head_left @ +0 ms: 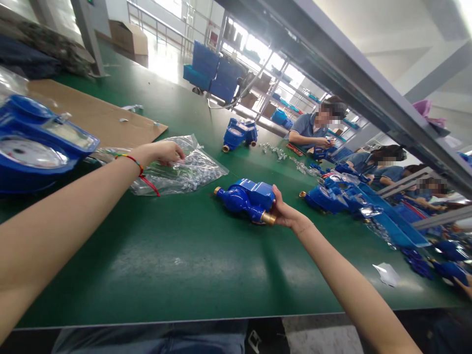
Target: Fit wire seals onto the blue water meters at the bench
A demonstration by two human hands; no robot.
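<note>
From the head view, I am working both hands over a green desk. My right hand is gripping a blue meter at its right end, the thumb pressing against the casing. The meter is occupying the middle of the view, over the near part of the desk; I cannot tell whether it is fully resting there. One brass end is pointing left, while the other is sitting just beside my fingers. My left hand, a red band circling its wrist, is reaching over a clear bag of small grey pieces, fingers curling downward; I cannot tell whether they are pinching anything.

At far left, a dial unit is standing near a cardboard sheet. Beyond the held meter, two more meters are standing close together. To the right, further meters are crowding beside a blue tray, and a white scrap is lying nearer. Co-workers in blue shirts are sitting along the far right.
</note>
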